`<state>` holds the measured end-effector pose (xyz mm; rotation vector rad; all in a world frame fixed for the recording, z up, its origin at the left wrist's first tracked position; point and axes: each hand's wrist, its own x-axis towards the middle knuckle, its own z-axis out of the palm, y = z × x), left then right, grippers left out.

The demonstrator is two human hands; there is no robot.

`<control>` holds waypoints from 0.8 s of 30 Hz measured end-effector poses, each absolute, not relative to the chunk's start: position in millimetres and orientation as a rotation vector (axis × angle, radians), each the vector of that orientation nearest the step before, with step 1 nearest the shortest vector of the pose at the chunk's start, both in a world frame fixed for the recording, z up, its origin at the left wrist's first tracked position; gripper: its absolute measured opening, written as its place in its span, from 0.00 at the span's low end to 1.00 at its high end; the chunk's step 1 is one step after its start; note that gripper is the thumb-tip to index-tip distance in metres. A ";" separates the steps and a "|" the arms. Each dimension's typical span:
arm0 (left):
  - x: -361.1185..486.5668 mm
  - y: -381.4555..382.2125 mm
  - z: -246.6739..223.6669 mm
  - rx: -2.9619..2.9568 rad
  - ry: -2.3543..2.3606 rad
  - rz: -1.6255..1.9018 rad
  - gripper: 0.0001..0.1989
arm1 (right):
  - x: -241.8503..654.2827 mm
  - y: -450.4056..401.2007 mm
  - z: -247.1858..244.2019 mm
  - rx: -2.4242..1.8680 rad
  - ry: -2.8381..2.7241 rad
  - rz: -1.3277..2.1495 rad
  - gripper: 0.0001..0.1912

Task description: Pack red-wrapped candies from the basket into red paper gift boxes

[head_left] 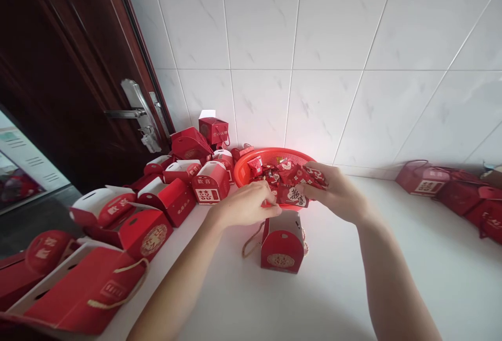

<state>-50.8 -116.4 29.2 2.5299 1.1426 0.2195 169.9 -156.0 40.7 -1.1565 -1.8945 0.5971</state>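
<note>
A red plastic basket [274, 151] with mesh sides holds small wrapped sweets [255, 165] and larger red packets. My right hand [333, 189] is closed on several red packets [295, 192] with printed characters and white flowers, held over the basket's right side. Over the front left rim, my left hand [248, 203] has its fingers curled together and pointing into the basket; whatever they may hold is hidden. In front of the basket, just below both hands, a red gift box [281, 249] with a rope handle stands upright, its top open.
Many red gift boxes [167, 200], several with open tops, crowd the table's left side. More red boxes [423, 179] stand at the far right. A tiled wall [259, 100] rises behind the white table [333, 288]; a dark wooden door [78, 43] is at the left.
</note>
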 end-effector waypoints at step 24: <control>-51.9 -113.0 29.2 2.412 1.097 -0.136 0.31 | 151.5 -154.5 30.9 -1.134 -2.192 0.768 0.08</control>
